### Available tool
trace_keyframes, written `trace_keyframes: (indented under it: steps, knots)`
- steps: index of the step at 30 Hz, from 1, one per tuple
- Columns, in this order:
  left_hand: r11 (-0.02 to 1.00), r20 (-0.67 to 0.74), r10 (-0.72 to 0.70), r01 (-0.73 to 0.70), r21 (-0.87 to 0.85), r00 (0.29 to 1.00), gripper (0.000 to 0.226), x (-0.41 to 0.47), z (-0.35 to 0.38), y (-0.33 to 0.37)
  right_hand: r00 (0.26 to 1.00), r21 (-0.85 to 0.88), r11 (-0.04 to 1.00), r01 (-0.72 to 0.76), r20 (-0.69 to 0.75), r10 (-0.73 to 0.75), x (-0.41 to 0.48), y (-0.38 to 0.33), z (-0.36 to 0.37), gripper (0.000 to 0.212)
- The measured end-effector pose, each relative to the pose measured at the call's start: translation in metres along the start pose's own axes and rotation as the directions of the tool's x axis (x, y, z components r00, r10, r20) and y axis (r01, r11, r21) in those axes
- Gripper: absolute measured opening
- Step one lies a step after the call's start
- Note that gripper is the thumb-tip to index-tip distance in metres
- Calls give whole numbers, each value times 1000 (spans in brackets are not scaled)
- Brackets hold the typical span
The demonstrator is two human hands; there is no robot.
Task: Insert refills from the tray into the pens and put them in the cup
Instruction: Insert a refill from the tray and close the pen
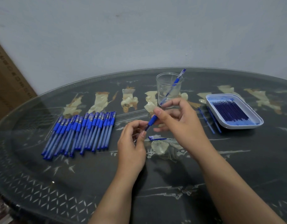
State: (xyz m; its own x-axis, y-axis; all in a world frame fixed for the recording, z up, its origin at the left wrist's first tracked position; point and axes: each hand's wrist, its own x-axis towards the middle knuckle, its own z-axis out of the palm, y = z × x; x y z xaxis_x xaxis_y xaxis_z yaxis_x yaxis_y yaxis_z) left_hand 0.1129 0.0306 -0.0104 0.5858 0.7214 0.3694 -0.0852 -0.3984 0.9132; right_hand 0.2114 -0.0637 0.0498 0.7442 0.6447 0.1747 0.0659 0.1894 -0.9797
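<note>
One capped blue pen leans in the clear plastic cup near the far edge of the dark glass tabletop, so the job looks barely begun. A second blue ballpoint pen is being worked on above the tabletop's middle. The right grip has thumb and fingers curled round its barrel. The left grip pinches its lower end; I cannot tell whether that end is the nose piece or a refill. A blue-and-clear cap lies on the tabletop just under the hands.

Still to do, as I judge it, is the long row of capped blue pens toward the left edge. The dark blue refills lie in the white rectangular tray toward the right edge. Two loose blue refills lie just beside the tray. A brown cardboard box stands beyond the left edge. Nothing seems to block the way to the cup.
</note>
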Motion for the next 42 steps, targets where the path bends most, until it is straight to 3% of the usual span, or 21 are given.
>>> trace_keyframes:
  steps: [3,6,10,15,18,22,27,32,38,41,42]
  knots:
    - [1000,-17,-6,6,-14,1000,39,1,0,-1,998,-31,999,35,61,-33,-1,-2,-2,21]
    - [1000,-11,-1,1,3,1000,39,0,0,0,999,-45,998,43,4,-43,0,3,0,10]
    - [1000,-9,17,-17,1,1000,38,0,0,0,1000,9,1000,28,3,-28,-1,2,0,30]
    - [1000,-15,25,-25,-2,1000,40,0,0,0,999,-9,999,47,7,-47,0,3,-1,8]
    - [999,-3,37,-37,12,999,41,-1,1,0,999,23,1000,19,-47,-18,1,3,0,14]
    - [999,7,53,-53,-1,999,45,-1,0,2,999,20,998,52,8,-53,0,2,-2,19]
    - [997,33,73,-74,13,997,51,-1,-1,2,999,22,999,26,-39,-25,1,2,-2,6]
    - [999,34,51,-51,3,998,53,-2,0,2,998,8,999,48,-29,-48,1,4,-3,13]
    - [999,40,39,-39,1,998,55,-2,0,3,998,-36,998,45,-41,-47,2,5,-3,6]
    - [1000,22,28,-28,-2,999,52,-2,0,2,997,-4,1000,27,-67,-27,3,11,-2,14]
    - [1000,6,21,-21,-11,1000,51,-2,0,1,996,-67,997,31,-85,-37,4,17,-3,17]
